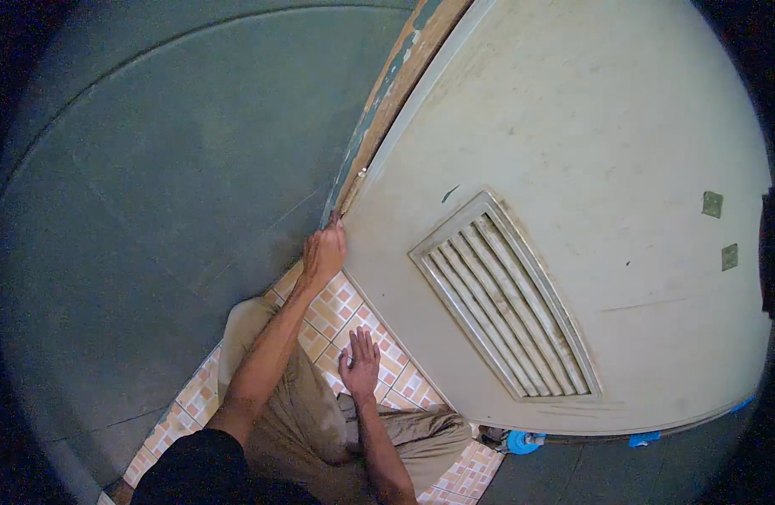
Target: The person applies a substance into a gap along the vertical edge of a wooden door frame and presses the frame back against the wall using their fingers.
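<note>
slats fill door vent, left hand at doorframe

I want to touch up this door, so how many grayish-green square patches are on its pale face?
2, both toward the right of the pale door: the upper patch and the lower patch, slightly further right. Any beyond the view's dark rim would be hidden.

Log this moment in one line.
left hand: curled at wooden frame, grip contents unclear | right hand: open, palm down over tiled floor, contact unclear | pale door: beside frame
</note>
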Motion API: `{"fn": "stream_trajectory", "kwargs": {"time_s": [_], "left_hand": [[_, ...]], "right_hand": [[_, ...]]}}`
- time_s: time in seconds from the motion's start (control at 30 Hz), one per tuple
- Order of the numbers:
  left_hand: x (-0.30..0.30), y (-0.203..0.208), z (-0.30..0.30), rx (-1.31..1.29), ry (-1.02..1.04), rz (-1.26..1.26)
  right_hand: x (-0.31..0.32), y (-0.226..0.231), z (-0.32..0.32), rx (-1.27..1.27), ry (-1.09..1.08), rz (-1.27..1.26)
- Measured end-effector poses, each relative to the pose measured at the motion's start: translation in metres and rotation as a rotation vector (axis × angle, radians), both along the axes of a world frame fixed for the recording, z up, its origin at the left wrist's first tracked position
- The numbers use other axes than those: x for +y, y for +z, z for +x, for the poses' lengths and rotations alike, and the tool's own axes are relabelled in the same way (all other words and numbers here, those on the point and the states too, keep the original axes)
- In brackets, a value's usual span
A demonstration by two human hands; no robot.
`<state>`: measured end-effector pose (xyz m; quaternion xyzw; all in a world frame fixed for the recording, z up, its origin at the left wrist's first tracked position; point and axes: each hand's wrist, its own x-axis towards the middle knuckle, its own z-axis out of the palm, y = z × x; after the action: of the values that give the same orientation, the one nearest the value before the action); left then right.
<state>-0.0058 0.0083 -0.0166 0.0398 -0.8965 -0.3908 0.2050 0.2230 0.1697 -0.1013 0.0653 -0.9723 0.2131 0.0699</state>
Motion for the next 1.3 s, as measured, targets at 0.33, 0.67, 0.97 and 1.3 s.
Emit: {"fn": "stream_trajectory", "kwargs": {"time_s": [0.33,0.67,0.97,1.3], "left_hand": [[-0.006,0.002,0.006,-0.172,-0.074,-0.027],[0.002,0.029,0.012,-0.067,-0.092,0.02],[-0.002,0.003,0.003,-0.078,-0.106,-0.041],[0.002,0.015,0.007,0.045,-0.028,0.02]], "right_hand": [[-0.001,0.001,0.001,-0.007,-0.007,-0.025],[0.004,0.001,0.001,-0.014,-0.009,0.01],[0.002,-0.002,0.0,-0.008,-0.014,0.006],[0.002,0.001,0.0,-0.005,-0.013,0.001]]}}
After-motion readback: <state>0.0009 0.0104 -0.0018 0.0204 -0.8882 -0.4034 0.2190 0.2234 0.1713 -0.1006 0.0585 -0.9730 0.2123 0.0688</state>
